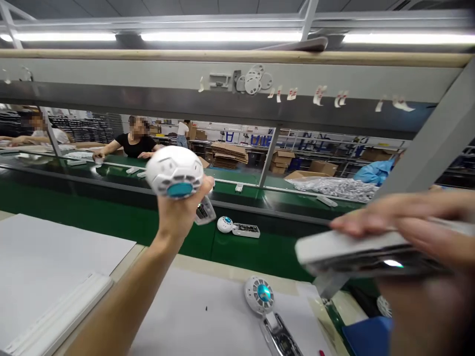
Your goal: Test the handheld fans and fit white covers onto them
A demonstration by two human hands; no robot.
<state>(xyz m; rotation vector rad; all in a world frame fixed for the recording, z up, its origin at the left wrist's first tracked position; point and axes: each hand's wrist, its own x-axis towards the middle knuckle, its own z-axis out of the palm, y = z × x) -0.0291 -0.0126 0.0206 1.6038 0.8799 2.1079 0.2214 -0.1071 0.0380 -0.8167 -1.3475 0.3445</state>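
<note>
My left hand (pixel 180 210) is raised over the belt, fingers wrapped round a white handheld fan (pixel 174 165) with a round vented head and a teal centre. Part of its open handle (pixel 205 211) hangs to the right of the wrist. At the right edge, my blurred right hand (pixel 426 222) grips a long white fan handle (pixel 334 249); its open side shows dark insides and a bright spot, and its far end is out of view. On the white work surface (pixel 200 316) between my arms lies another fan (pixel 260 294), its handle open with the circuitry showing.
One more fan (pixel 237 227) rests on the green conveyor belt (pixel 202 242). A white strip-shaped bar (pixel 59 316) lies at the lower left. A blue bin (pixel 367 333) stands lower right. Across the line, a co-worker (pixel 135 141) sits near white parts; an overhead beam (pixel 156 74) spans above.
</note>
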